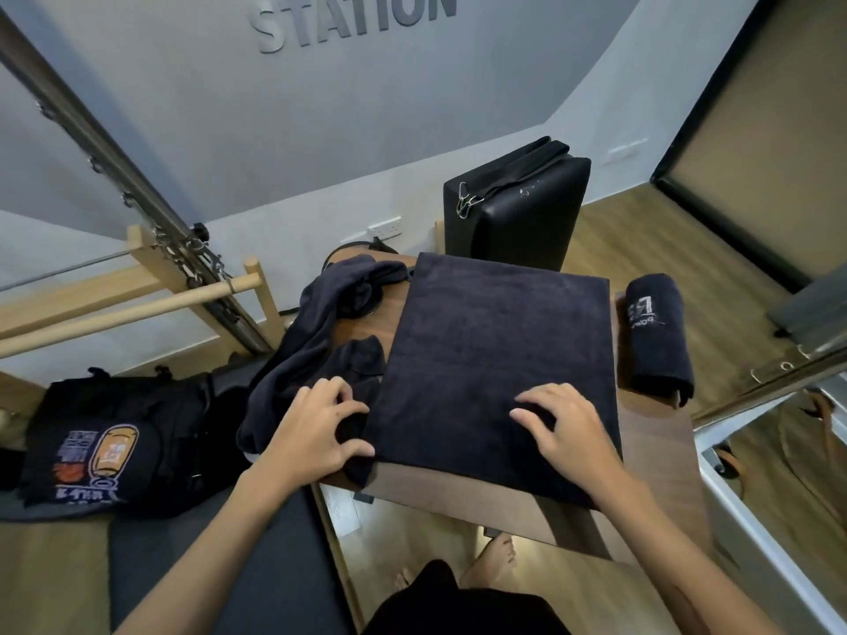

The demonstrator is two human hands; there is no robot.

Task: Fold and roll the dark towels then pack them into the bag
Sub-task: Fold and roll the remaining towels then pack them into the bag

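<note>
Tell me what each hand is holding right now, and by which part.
The left hand grips the near left corner of the folded towel, fingers curled round its edge. The right hand holds nothing; its fingertips press on the towel near its front edge.

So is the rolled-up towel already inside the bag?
No, the rolled towel lies on the wooden table, right of the flat towel, while the bag sits far left.

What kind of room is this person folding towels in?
Probably a Pilates or fitness studio: a metal frame with springs and wooden bars stands left, a padded black box sits behind the table, and wall lettering reads STATION.
</note>
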